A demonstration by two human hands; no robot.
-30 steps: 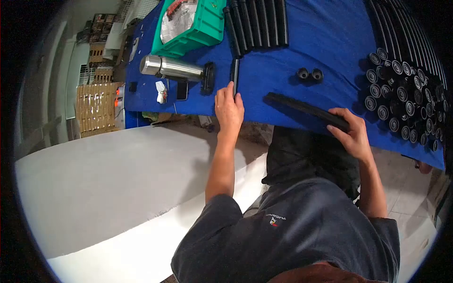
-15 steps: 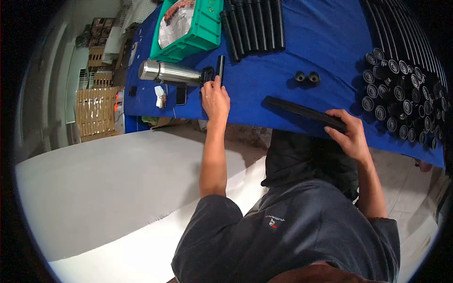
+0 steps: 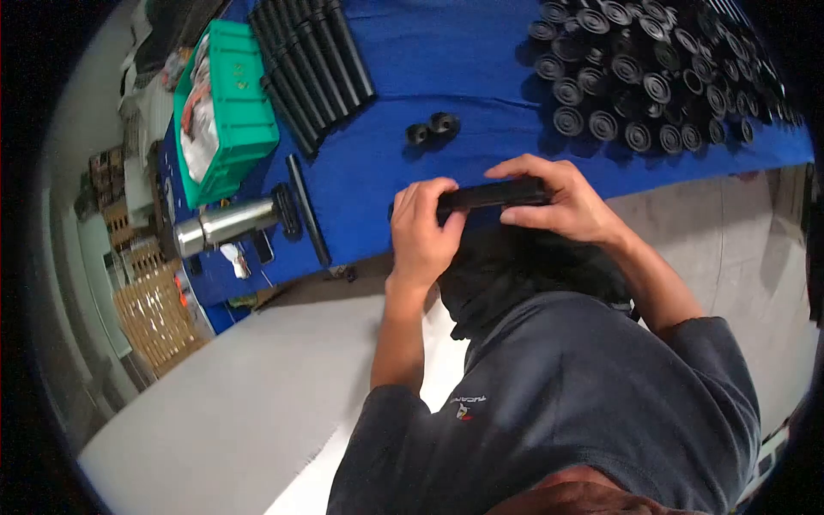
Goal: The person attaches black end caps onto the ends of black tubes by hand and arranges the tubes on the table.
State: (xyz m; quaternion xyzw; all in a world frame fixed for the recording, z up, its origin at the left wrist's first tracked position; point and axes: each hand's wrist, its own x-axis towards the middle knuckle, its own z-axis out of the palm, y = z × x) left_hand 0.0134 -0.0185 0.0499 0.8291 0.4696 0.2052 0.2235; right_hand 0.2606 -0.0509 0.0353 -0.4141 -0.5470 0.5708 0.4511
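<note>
A long black bar-shaped piece (image 3: 493,195) spans my two hands above the front edge of the blue-covered table (image 3: 403,51). Its exact kind I cannot make out. My left hand (image 3: 423,225) is closed round its left end, thumb underneath. My right hand (image 3: 566,202) grips the other end between thumb and fingers. Just beyond the piece, two short black cylindrical caps (image 3: 442,125) stand side by side on the cloth. To the left of my left hand lies a thin black rod (image 3: 307,210), apart from it.
A steel thermos (image 3: 227,225) lies at the left beside a phone (image 3: 263,246) and a green crate (image 3: 240,103) holding paper. Several black tubes (image 3: 318,69) lie in a row behind. At the right are many stacked black tubes with ringed ends (image 3: 627,69).
My left hand has left the thin rod by the thermos and moved right onto the black piece. My right hand has lifted that piece from the table edge. The view has turned.
</note>
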